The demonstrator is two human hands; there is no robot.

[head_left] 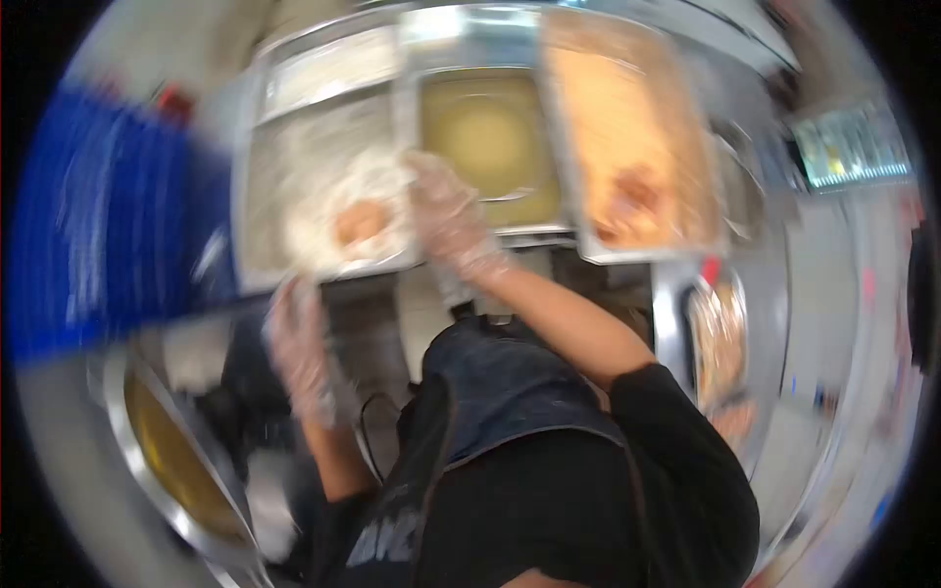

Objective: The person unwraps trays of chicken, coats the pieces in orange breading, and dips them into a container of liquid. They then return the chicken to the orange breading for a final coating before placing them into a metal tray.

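Note:
A pinkish piece that looks like raw meat (362,221) lies in a heap of white flour (312,218) inside the left metal tray (257,186). My right hand (449,211), in a clear plastic glove, is over the right edge of that tray, beside the piece, with its fingers stretched out. Just below the tray's front left edge is my left hand (298,338), also gloved, fingers extended and holding nothing visible. Motion blurs both hands.
The middle metal pan (420,118) holds yellowish liquid. To its right, a tray of orange breading (608,108) has reddish-brown pieces (634,196) in it. Stacked blue crates (108,216) stand left, above a metal vessel of golden liquid (167,446). A wrapped pack (718,333) lies at right.

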